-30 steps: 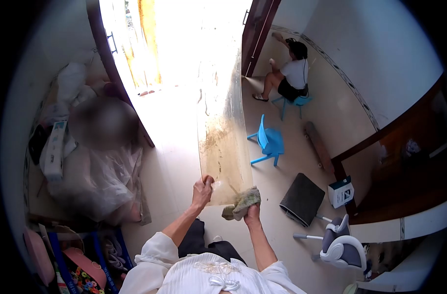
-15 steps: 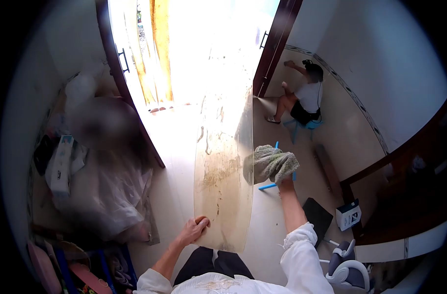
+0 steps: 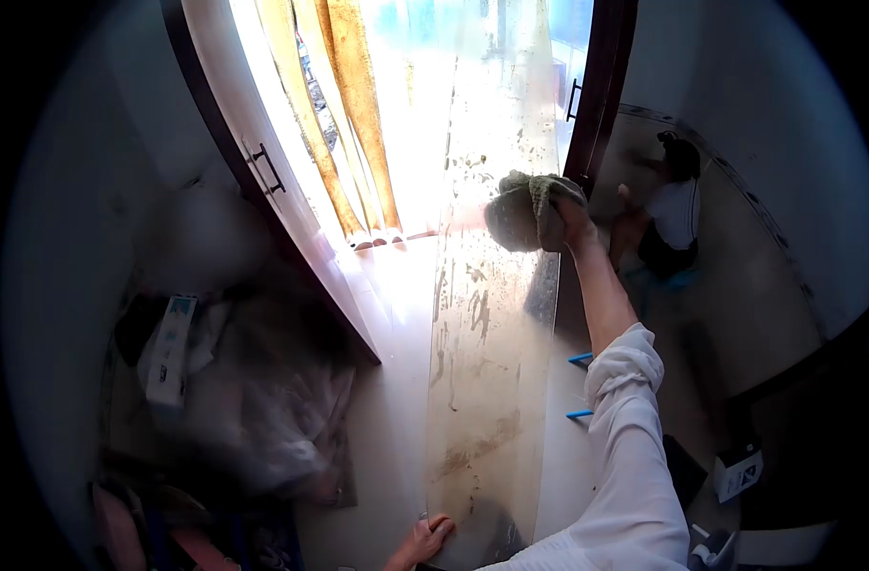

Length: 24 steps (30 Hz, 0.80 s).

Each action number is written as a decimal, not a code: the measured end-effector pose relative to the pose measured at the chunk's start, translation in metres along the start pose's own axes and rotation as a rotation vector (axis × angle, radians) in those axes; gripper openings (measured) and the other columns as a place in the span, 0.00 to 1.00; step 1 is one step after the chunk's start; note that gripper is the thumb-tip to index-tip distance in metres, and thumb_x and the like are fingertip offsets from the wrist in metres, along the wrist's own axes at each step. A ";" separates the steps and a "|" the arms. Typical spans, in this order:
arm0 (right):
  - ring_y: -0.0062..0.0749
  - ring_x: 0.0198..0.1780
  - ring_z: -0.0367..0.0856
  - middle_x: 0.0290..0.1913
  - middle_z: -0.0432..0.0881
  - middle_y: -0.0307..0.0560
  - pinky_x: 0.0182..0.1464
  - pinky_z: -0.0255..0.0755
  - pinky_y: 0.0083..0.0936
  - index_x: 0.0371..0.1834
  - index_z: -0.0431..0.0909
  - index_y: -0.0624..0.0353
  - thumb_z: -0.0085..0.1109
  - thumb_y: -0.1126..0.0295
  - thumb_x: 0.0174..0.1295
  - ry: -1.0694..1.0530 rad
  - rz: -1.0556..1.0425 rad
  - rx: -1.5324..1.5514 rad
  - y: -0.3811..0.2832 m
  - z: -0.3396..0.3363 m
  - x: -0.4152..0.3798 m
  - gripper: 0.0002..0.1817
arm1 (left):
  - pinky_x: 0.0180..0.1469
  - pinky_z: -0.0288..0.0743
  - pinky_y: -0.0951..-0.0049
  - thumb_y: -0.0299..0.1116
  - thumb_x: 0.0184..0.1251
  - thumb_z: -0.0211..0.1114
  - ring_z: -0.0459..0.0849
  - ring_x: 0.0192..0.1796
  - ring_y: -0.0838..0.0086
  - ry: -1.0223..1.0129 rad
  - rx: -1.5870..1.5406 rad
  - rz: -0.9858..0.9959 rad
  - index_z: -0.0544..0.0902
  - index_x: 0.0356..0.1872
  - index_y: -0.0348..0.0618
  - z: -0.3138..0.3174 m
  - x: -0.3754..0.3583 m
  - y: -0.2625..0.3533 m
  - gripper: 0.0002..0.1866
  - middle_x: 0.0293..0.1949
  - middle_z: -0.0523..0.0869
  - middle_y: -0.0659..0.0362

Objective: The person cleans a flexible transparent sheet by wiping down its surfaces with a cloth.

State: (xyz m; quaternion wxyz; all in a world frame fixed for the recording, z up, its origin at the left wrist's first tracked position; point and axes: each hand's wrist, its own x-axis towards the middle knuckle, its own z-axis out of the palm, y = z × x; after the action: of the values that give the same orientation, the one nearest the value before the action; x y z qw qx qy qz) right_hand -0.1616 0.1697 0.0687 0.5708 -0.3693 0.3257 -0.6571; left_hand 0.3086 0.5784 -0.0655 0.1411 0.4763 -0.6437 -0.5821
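A long, see-through plastic sheet (image 3: 482,381), streaked with brown stains and dark marks, stretches from my body toward the bright doorway. My left hand (image 3: 423,541) grips its left edge close to me, thumb on top. Far up the sheet, at its right edge, my right hand (image 3: 573,221) is closed around a rumpled grey-green towel (image 3: 525,214). Part of the towel shows through the sheet. My right arm is stretched out in a white sleeve rolled to the elbow.
Dark-framed doors (image 3: 254,171) stand open, with yellow-brown curtains (image 3: 358,105) at the left. A seated person (image 3: 671,209) is by the right wall. Blue stool legs (image 3: 579,416) show beside the sheet. Plastic-covered items (image 3: 254,409) lie left; a white box (image 3: 737,473) sits right.
My right hand has carried the towel farther up the sheet toward the doorway, the arm now stretched out. My left hand keeps its hold on the edge. The view has shifted.
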 end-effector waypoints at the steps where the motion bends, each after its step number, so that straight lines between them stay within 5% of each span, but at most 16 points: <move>1: 0.29 0.37 0.80 0.38 0.82 0.44 0.42 0.77 0.26 0.39 0.80 0.57 0.56 0.69 0.61 0.011 0.148 -0.125 -0.003 0.000 0.001 0.07 | 0.30 0.68 0.75 0.38 0.69 0.53 0.73 0.25 0.78 0.003 -0.003 -0.021 0.78 0.33 0.36 0.004 -0.002 0.001 0.14 0.20 0.75 0.59; 2: 0.28 0.35 0.80 0.37 0.82 0.44 0.39 0.77 0.27 0.38 0.81 0.57 0.57 0.69 0.61 0.155 0.213 -0.274 -0.002 0.010 -0.002 0.06 | 0.30 0.68 0.75 0.38 0.69 0.53 0.73 0.24 0.78 0.004 -0.028 -0.069 0.78 0.33 0.36 0.007 -0.002 0.001 0.14 0.20 0.76 0.60; 6: 0.25 0.34 0.78 0.36 0.82 0.41 0.39 0.77 0.26 0.35 0.81 0.58 0.56 0.69 0.62 0.081 -0.004 -0.167 0.040 -0.011 0.006 0.06 | 0.31 0.71 0.74 0.37 0.69 0.51 0.75 0.24 0.77 0.026 -0.087 -0.203 0.78 0.32 0.37 0.018 0.004 0.006 0.14 0.21 0.77 0.58; 9: 0.25 0.41 0.78 0.39 0.81 0.41 0.45 0.75 0.27 0.41 0.80 0.58 0.55 0.69 0.63 -0.003 0.091 -0.041 0.016 0.019 -0.030 0.08 | 0.28 0.70 0.74 0.38 0.69 0.52 0.74 0.22 0.78 0.041 -0.061 -0.236 0.78 0.30 0.37 0.015 0.008 -0.005 0.15 0.19 0.76 0.60; 15: 0.22 0.44 0.77 0.42 0.80 0.39 0.48 0.74 0.24 0.43 0.79 0.56 0.50 0.68 0.66 0.270 -0.275 -0.451 0.034 0.008 -0.034 0.09 | 0.27 0.69 0.74 0.39 0.69 0.52 0.74 0.21 0.78 0.004 -0.009 -0.235 0.78 0.30 0.37 -0.006 0.002 0.001 0.15 0.18 0.76 0.60; 22: 0.24 0.42 0.78 0.41 0.80 0.40 0.47 0.74 0.24 0.43 0.78 0.58 0.52 0.69 0.64 0.217 -0.276 -0.420 0.038 0.000 -0.054 0.08 | 0.26 0.69 0.75 0.39 0.69 0.52 0.74 0.20 0.78 0.054 -0.064 -0.060 0.78 0.29 0.38 0.000 -0.012 -0.033 0.15 0.18 0.76 0.60; 24: 0.25 0.42 0.78 0.41 0.81 0.40 0.47 0.75 0.24 0.42 0.78 0.58 0.53 0.70 0.64 0.192 -0.265 -0.408 0.041 0.002 -0.063 0.08 | 0.26 0.69 0.75 0.40 0.69 0.52 0.74 0.20 0.78 0.035 -0.030 -0.158 0.78 0.29 0.39 0.001 -0.020 -0.030 0.15 0.18 0.76 0.61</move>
State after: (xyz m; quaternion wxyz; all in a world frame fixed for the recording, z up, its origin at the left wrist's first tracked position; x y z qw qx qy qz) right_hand -0.1337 0.2264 0.0277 0.3600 -0.4521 0.4527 -0.6790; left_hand 0.3318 0.5986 -0.0843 0.1133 0.5336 -0.5928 -0.5924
